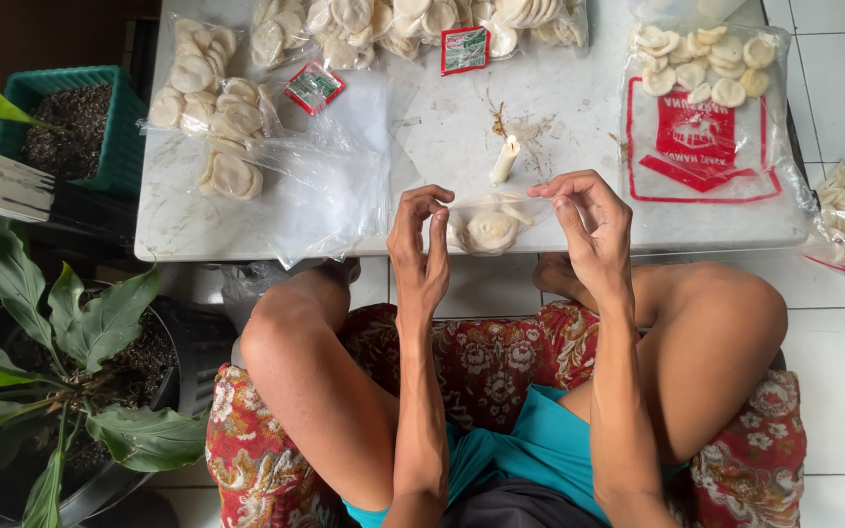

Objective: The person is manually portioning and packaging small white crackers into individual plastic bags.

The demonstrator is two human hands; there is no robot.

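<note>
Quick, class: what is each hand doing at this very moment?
Left hand: pinched shut on one end of the small clear bag of crackers.
Right hand: pinched shut on its other end.

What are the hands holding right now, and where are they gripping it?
Both the left hand and right hand pinch the top edge of a small clear plastic bag of pale round crackers.

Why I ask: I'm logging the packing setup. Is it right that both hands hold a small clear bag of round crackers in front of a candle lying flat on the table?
Not quite. The head view shows the candle standing upright on the table, not lying flat. The rest holds: the left hand and right hand both hold the small clear bag of round crackers in front of it.
</note>
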